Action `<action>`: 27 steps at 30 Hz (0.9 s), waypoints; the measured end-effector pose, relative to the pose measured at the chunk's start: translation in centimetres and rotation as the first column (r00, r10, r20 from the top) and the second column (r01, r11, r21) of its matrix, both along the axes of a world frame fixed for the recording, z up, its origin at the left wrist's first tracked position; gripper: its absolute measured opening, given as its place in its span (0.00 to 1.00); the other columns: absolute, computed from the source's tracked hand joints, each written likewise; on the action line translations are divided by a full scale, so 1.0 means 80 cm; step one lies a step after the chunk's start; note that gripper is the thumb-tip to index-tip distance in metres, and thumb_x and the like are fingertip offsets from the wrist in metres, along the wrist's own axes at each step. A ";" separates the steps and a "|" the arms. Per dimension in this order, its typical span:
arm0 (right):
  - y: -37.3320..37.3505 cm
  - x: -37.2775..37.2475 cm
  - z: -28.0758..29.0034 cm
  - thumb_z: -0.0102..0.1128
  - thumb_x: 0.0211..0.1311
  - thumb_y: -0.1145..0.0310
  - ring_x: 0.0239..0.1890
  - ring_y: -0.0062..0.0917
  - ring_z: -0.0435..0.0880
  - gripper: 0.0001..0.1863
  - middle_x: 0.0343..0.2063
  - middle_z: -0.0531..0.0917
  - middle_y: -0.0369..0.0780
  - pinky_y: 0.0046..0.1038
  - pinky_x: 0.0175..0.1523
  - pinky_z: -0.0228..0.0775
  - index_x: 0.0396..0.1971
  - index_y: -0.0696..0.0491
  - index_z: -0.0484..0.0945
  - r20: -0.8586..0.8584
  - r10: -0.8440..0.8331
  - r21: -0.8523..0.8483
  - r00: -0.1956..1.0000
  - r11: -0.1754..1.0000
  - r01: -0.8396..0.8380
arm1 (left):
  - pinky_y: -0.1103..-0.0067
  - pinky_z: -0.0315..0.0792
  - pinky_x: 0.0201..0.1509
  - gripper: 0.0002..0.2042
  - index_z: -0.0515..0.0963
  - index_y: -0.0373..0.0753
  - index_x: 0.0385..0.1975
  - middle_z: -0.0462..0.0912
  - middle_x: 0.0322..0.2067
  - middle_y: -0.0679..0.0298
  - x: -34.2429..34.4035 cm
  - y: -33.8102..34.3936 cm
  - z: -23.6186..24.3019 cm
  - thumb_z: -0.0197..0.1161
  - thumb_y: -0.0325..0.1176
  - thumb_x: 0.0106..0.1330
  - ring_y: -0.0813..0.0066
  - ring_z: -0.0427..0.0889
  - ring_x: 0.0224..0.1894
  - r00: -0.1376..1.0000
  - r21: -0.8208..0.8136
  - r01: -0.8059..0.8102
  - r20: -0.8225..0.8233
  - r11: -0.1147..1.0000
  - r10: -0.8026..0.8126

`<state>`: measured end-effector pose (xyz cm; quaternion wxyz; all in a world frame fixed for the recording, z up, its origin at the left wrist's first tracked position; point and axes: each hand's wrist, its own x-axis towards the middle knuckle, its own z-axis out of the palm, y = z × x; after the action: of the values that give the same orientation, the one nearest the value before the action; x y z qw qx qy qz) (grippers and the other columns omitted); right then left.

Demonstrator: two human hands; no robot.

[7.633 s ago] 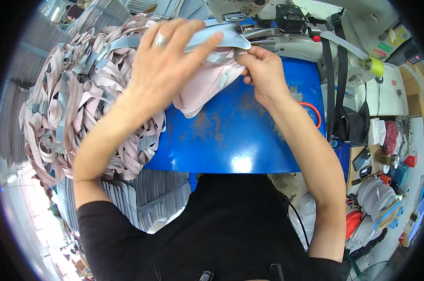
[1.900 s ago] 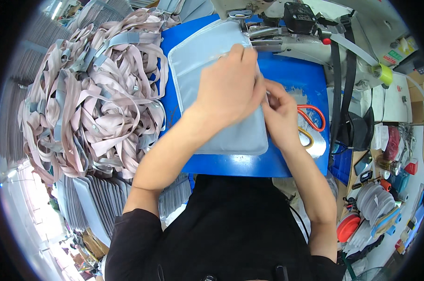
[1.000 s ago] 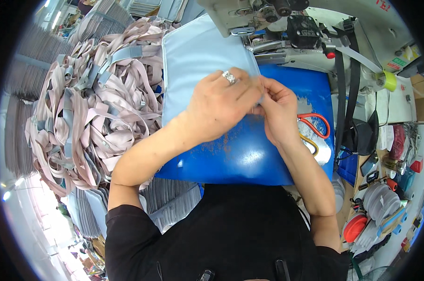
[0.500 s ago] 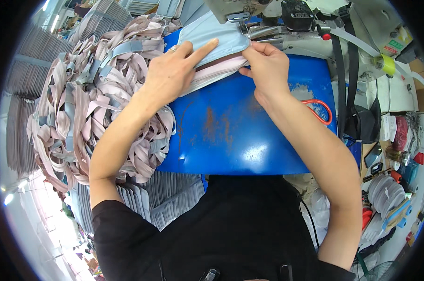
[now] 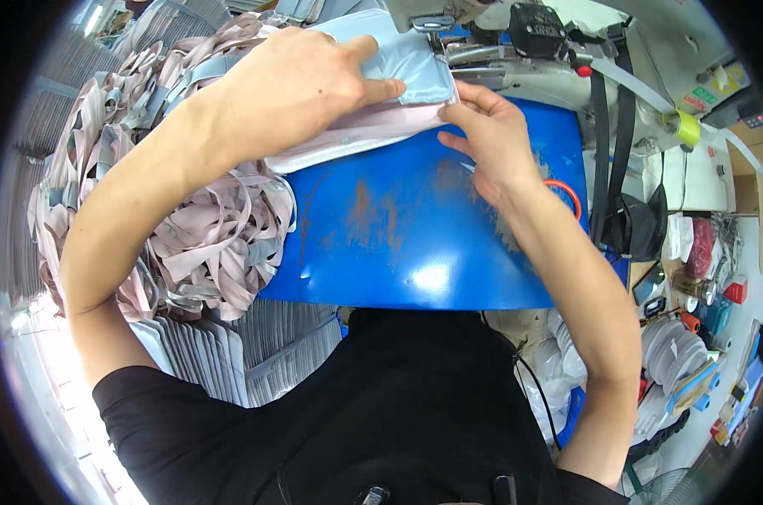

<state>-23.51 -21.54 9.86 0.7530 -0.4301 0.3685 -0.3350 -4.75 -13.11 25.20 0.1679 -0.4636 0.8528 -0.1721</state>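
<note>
A light blue fabric panel (image 5: 402, 55) lies under the head of a sewing machine (image 5: 436, 21), with a pink layer (image 5: 373, 124) and a white edge beneath it. My left hand (image 5: 314, 84) rests over the panel, two digits apart and one pressing its blue face; its other fingers are partly hidden. At the right corner, my right hand (image 5: 495, 135) pinches the pink layer's edge between thumb and finger. Red-handled scissors (image 5: 567, 195) lie on the blue tabletop (image 5: 373, 261), partly behind my right forearm.
A large heap of pink and grey straps (image 5: 217, 227) covers the table's left side. Stacks of grey panels (image 5: 289, 345) stand below and beyond it. Black belts (image 5: 621, 135) hang at the right, near a cluttered shelf of plates (image 5: 676, 353) and small items.
My left hand and forearm have shifted up and left, with the elbow swung outward. The panel's blue top layer now sits further back, showing more pink. My right hand still pinches the corner.
</note>
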 end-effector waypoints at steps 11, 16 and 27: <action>-0.009 0.031 -0.008 0.72 0.62 0.71 0.43 0.25 0.85 0.13 0.39 0.87 0.38 0.32 0.45 0.80 0.45 0.58 0.85 0.126 -0.091 0.158 0.988 0.985 0.071 | 0.68 0.81 0.37 0.16 0.85 0.40 0.51 0.82 0.35 0.54 -0.039 -0.015 0.008 0.63 0.29 0.64 0.58 0.89 0.34 0.994 -0.062 -0.085 0.065 0.994 0.089; -0.011 0.029 -0.005 0.70 0.65 0.72 0.39 0.19 0.83 0.08 0.38 0.88 0.34 0.31 0.46 0.81 0.43 0.53 0.85 0.108 -0.075 0.171 0.991 0.984 0.056 | 0.70 0.82 0.33 0.14 0.84 0.37 0.48 0.83 0.33 0.55 -0.046 -0.013 -0.008 0.62 0.30 0.63 0.60 0.89 0.31 0.989 -0.078 -0.130 0.058 0.988 0.135; 0.000 0.027 -0.027 0.69 0.65 0.74 0.39 0.21 0.86 0.13 0.42 0.88 0.41 0.26 0.43 0.81 0.48 0.61 0.85 0.330 -0.158 0.214 0.931 0.973 0.089 | 0.71 0.81 0.29 0.09 0.77 0.29 0.37 0.84 0.29 0.54 -0.111 -0.006 -0.066 0.61 0.27 0.60 0.59 0.88 0.27 0.904 -0.048 -0.391 -0.206 0.919 0.374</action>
<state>-21.33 -21.58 7.71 0.8218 -0.2644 0.2884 -0.4142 -13.66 -13.56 19.96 0.0945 -0.6431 0.7492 -0.1273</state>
